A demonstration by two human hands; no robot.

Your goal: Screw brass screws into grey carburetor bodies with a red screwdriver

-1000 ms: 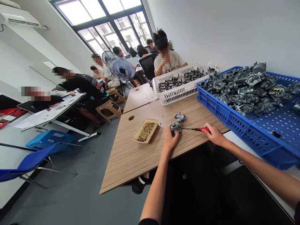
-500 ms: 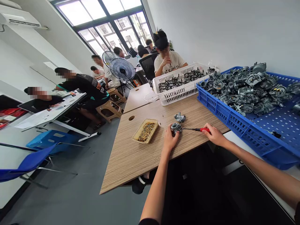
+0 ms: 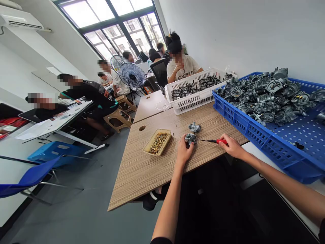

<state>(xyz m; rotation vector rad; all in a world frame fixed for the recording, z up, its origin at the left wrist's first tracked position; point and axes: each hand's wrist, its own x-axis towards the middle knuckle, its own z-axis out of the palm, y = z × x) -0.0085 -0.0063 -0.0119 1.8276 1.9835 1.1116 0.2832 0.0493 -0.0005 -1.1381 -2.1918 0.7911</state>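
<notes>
My left hand (image 3: pixel 184 149) grips a grey metal carburetor (image 3: pixel 191 138) on the wood-grain table (image 3: pixel 142 169). In my right hand (image 3: pixel 230 145) is the red handle of a screwdriver (image 3: pixel 218 141), whose dark shaft points left, its tip close to the carburetor's right side. Whether the tip touches the metal I cannot tell. A second carburetor (image 3: pixel 194 127) lies just behind the held one. Left of my left hand stands a cream tray (image 3: pixel 166 146) of small brass parts.
A blue crate (image 3: pixel 269 149) heaped with metal carburetors stands at the right. Behind the table's middle is a white basket (image 3: pixel 189 105) of dark parts, with a person (image 3: pixel 186 64) seated beyond it. Other people, a fan (image 3: pixel 132 75) and stools are farther back left.
The view has shifted very slightly. The screwdriver tip sits marginally farther right of the held carburetor; both hands keep their holds.
</notes>
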